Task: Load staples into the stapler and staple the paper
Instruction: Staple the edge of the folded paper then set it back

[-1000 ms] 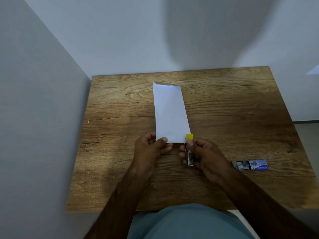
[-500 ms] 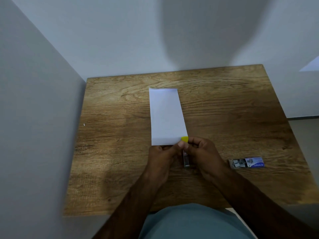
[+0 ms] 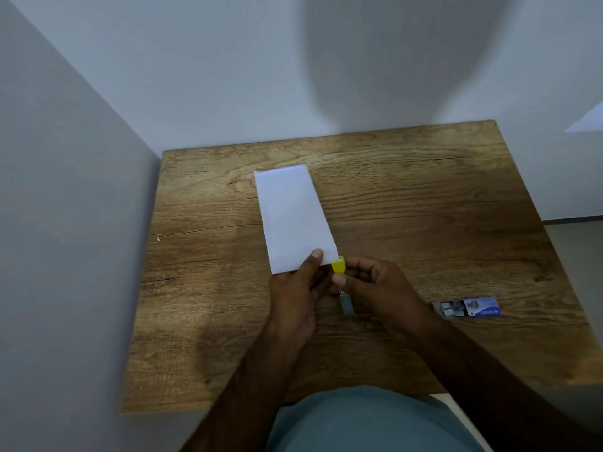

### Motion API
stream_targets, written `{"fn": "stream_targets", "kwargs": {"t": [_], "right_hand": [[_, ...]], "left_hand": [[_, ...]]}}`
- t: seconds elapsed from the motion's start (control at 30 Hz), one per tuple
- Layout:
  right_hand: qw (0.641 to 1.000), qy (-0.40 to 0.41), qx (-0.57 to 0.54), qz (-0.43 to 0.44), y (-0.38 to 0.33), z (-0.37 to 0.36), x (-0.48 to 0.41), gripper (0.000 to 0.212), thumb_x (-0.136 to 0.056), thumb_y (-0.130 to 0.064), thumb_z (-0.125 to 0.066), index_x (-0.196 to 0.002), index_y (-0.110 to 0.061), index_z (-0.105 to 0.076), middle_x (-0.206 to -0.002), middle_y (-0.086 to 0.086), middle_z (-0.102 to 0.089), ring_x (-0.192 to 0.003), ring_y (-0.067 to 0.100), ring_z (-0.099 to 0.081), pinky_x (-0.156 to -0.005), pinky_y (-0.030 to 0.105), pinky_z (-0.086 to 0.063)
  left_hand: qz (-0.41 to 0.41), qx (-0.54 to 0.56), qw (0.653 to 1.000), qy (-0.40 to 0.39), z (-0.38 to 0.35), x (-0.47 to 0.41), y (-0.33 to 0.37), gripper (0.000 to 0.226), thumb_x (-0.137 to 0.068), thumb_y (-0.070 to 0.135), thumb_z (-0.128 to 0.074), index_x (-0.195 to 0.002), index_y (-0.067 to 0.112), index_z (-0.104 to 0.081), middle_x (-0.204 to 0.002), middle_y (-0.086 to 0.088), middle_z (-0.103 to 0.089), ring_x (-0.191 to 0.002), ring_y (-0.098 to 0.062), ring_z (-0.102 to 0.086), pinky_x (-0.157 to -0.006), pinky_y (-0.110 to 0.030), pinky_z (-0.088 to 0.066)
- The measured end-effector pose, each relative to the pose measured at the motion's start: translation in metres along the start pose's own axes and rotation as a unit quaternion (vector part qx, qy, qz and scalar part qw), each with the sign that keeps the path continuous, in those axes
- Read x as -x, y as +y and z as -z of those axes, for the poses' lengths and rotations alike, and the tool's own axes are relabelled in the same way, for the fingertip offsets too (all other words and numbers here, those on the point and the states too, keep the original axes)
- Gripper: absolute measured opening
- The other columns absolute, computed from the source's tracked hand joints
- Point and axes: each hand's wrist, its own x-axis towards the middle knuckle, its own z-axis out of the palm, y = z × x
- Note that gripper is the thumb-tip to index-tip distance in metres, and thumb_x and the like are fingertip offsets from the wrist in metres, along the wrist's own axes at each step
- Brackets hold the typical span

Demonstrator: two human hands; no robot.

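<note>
A folded white paper lies lengthwise on the wooden table. My left hand pinches the paper's near edge, thumb on top. My right hand grips a small stapler with a yellow tip and a metal body, its tip at the paper's near right corner. The stapler's metal rear end sticks out below my fingers. An open blue box of staples rests on the table to the right.
Grey walls close in at the left and behind the table. The table's near edge is against my body. A pale floor shows past the table's right edge.
The left hand slid along the paper's near edge toward the stapler, then its thumb settled on top of the paper. The stapler's yellow tip stays at the paper's near right corner.
</note>
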Motion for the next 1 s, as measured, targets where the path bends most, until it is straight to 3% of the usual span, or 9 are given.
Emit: {"fn": "stream_targets", "kwargs": {"t": [0.07,0.17,0.33,0.47,0.6,0.73,0.8,0.9,1.0], "right_hand": [[0.999,0.002,0.04,0.007,0.0,0.002,0.003,0.03,-0.083,-0.012,-0.075,-0.112,-0.014,-0.072,-0.102,0.005,-0.077,-0.097,0.021,-0.073,-0.084,0.03,-0.058],[0.981,0.011,0.192,0.021,0.001,0.002,0.005,0.026,-0.077,-0.021,-0.081,-0.102,-0.025,-0.076,-0.089,-0.004,-0.078,-0.081,0.011,-0.073,-0.071,0.025,-0.058],[0.875,0.071,0.479,0.016,0.007,0.001,0.006,0.031,-0.065,-0.044,-0.081,-0.092,-0.032,-0.072,-0.082,-0.013,-0.07,-0.075,0.002,-0.061,-0.072,0.033,-0.054],[0.844,0.06,0.532,0.037,0.02,0.001,0.008,0.038,-0.067,-0.05,-0.078,-0.097,-0.034,-0.061,-0.091,-0.013,-0.058,-0.081,0.004,-0.053,-0.069,0.026,-0.043],[0.829,0.055,0.555,0.044,0.03,-0.002,0.009,0.043,-0.067,-0.05,-0.077,-0.099,-0.032,-0.054,-0.096,-0.01,-0.054,-0.086,0.01,-0.053,-0.071,0.032,-0.047],[0.833,0.033,0.551,0.033,0.027,-0.001,0.006,0.053,-0.062,-0.05,-0.08,-0.104,-0.032,-0.053,-0.099,-0.01,-0.053,-0.089,0.01,-0.051,-0.073,0.031,-0.046],[0.861,0.032,0.507,0.024,0.019,0.003,0.002,0.053,-0.065,-0.044,-0.082,-0.108,-0.031,-0.055,-0.099,-0.011,-0.056,-0.089,0.008,-0.054,-0.073,0.027,-0.045],[0.961,0.052,0.269,-0.05,0.001,0.01,-0.002,0.058,-0.072,-0.02,-0.082,-0.124,-0.025,-0.056,-0.105,-0.005,-0.068,-0.09,0.009,-0.068,-0.076,0.024,-0.054],[0.992,0.073,0.024,-0.098,-0.013,0.011,-0.007,0.056,-0.081,-0.013,-0.076,-0.131,-0.023,-0.052,-0.107,0.007,-0.073,-0.093,0.02,-0.073,-0.081,0.036,-0.06]], "left_hand": [[-0.002,0.014,1.0,0.007,0.002,-0.002,0.004,0.038,-0.087,0.004,-0.072,-0.125,0.009,-0.065,-0.113,-0.018,-0.075,-0.099,-0.037,-0.074,-0.079,-0.046,-0.063],[0.008,-0.001,1.0,0.004,0.005,-0.005,0.006,0.035,-0.087,0.003,-0.071,-0.122,0.007,-0.066,-0.099,-0.015,-0.078,-0.079,-0.028,-0.076,-0.064,-0.036,-0.063],[0.032,-0.018,0.999,0.032,0.007,-0.008,0.003,0.044,-0.081,0.001,-0.077,-0.124,0.001,-0.064,-0.09,-0.011,-0.078,-0.069,-0.02,-0.075,-0.057,-0.028,-0.06],[0.023,-0.032,0.999,0.032,0.009,-0.009,0.0,0.045,-0.076,-0.002,-0.08,-0.119,-0.001,-0.067,-0.087,-0.011,-0.078,-0.068,-0.021,-0.075,-0.058,-0.029,-0.059],[0.029,-0.029,0.998,0.041,0.008,-0.008,-0.002,0.045,-0.076,-0.003,-0.08,-0.119,-0.003,-0.067,-0.087,-0.012,-0.076,-0.066,-0.02,-0.074,-0.057,-0.028,-0.059],[0.043,-0.028,0.998,0.044,0.007,-0.004,-0.003,0.043,-0.077,-0.003,-0.079,-0.118,-0.003,-0.067,-0.084,-0.011,-0.077,-0.066,-0.019,-0.074,-0.057,-0.028,-0.059],[0.049,-0.024,0.997,0.045,0.007,-0.003,-0.004,0.042,-0.077,-0.003,-0.079,-0.117,-0.004,-0.067,-0.081,-0.011,-0.077,-0.064,-0.018,-0.074,-0.055,-0.027,-0.058],[0.062,-0.015,0.997,0.042,0.005,-0.002,-0.005,0.039,-0.078,-0.004,-0.078,-0.115,-0.005,-0.066,-0.076,-0.011,-0.076,-0.062,-0.018,-0.073,-0.053,-0.028,-0.059],[0.079,-0.013,0.997,0.013,0.003,-0.001,-0.005,0.033,-0.079,-0.004,-0.077,-0.111,-0.002,-0.069,-0.081,-0.014,-0.077,-0.065,-0.02,-0.073,-0.055,-0.028,-0.06]]}}
